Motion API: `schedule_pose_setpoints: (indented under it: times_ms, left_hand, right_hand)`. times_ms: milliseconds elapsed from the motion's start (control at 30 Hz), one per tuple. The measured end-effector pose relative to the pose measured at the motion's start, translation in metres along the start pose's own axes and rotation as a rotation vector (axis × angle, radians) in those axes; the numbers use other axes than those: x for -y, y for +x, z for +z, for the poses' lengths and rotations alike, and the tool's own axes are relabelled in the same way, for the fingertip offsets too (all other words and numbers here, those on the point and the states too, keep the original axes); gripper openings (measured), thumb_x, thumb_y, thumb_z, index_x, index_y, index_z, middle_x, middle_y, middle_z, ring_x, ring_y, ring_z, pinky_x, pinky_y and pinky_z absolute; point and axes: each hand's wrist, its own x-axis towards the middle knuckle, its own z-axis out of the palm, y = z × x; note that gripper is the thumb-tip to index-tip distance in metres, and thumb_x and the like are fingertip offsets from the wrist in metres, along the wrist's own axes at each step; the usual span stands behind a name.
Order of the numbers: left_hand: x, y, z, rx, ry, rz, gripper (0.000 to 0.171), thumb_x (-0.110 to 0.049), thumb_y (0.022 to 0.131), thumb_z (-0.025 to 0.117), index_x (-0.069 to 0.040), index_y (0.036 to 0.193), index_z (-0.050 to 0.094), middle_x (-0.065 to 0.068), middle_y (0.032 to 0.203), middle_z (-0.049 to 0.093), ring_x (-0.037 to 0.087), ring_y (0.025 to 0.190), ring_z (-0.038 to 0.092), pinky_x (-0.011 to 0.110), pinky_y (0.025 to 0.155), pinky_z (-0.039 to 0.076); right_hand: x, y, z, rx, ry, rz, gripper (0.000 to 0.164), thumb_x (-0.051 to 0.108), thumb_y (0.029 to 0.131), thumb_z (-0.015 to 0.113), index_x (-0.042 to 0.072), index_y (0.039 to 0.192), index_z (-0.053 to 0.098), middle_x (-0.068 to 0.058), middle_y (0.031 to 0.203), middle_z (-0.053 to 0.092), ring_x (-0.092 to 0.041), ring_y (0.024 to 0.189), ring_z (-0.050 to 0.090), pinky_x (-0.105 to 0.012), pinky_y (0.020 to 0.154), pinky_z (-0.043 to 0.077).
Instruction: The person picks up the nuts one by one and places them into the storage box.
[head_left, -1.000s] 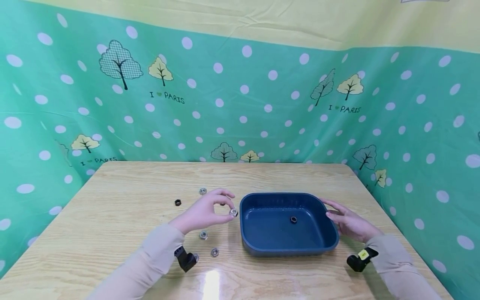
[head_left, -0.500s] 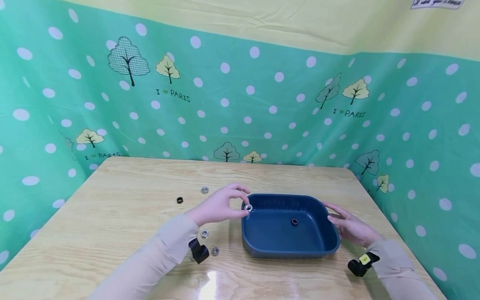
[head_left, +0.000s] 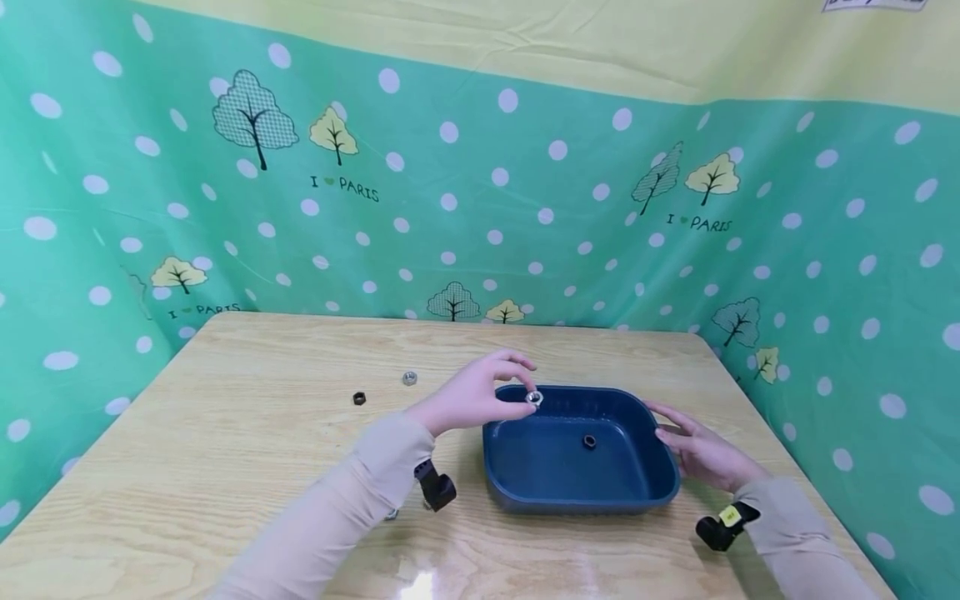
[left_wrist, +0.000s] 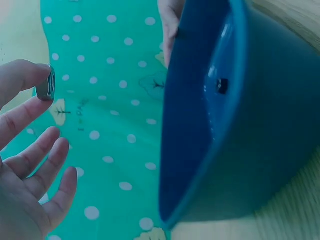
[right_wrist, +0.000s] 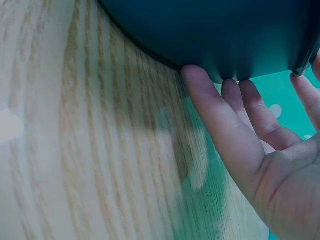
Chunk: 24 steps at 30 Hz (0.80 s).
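Note:
My left hand (head_left: 477, 394) pinches a silver hex nut (head_left: 534, 398) between thumb and forefinger, above the left part of a dark blue container (head_left: 581, 507). In the left wrist view the nut (left_wrist: 46, 85) is seen edge-on, and the other fingers are spread apart. One dark nut (head_left: 589, 442) lies on the container's floor. At the container's right end, my right hand (head_left: 708, 454) holds the rim, with the thumb over it. Seen from the right wrist, fingertips (right_wrist: 196, 75) touch the outer wall.
On the wooden table (head_left: 247, 433), a black nut (head_left: 359, 398) and a silver nut (head_left: 409, 378) lie left of the container. Another silver nut (head_left: 392, 514) shows partly beside the left sleeve. A green dotted curtain (head_left: 450, 200) hangs behind the table.
My left hand has moved right, carrying the silver nut from beside the container over its rim and above the inside. The right hand keeps its place at the rim.

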Motion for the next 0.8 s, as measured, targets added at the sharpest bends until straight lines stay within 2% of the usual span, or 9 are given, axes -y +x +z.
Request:
schedule_pose_setpoints:
  times_ms: [167, 467, 800]
  left_hand:
    - [-0.008, 0.014, 0.002, 0.002, -0.006, -0.01, 0.01, -0.025, 0.084, 0.071, -0.019, 0.092, 0.068, -0.001, 0.129, 0.053, 0.021, 0.123, 0.048, 0.044, 0.102, 0.04]
    - [-0.007, 0.042, 0.011, 0.002, -0.027, 0.006, 0.013, -0.022, 0.084, 0.071, -0.013, 0.093, 0.068, 0.006, 0.128, 0.055, 0.02, 0.122, 0.049, 0.038, 0.104, 0.041]
    - [-0.014, 0.065, 0.021, 0.029, 0.096, 0.065, 0.013, -0.021, 0.084, 0.07, -0.013, 0.094, 0.07, 0.006, 0.127, 0.056, 0.02, 0.121, 0.05, 0.033, 0.104, 0.04]
  right_hand:
    - [0.003, 0.0, 0.0, -0.001, 0.009, -0.009, 0.062, 0.029, 0.101, 0.043, 0.023, 0.153, 0.008, 0.013, 0.118, 0.055, -0.008, 0.104, 0.059, -0.038, 0.087, 0.05]
    - [0.004, 0.0, -0.001, -0.017, -0.008, -0.005, 0.065, 0.029, 0.101, 0.044, 0.018, 0.153, 0.005, 0.012, 0.12, 0.054, -0.006, 0.105, 0.059, -0.037, 0.088, 0.05]
    - [-0.001, -0.001, -0.001, 0.007, 0.027, -0.022, 0.057, 0.028, 0.101, 0.043, 0.028, 0.151, 0.016, 0.014, 0.116, 0.055, -0.006, 0.103, 0.059, -0.034, 0.086, 0.051]
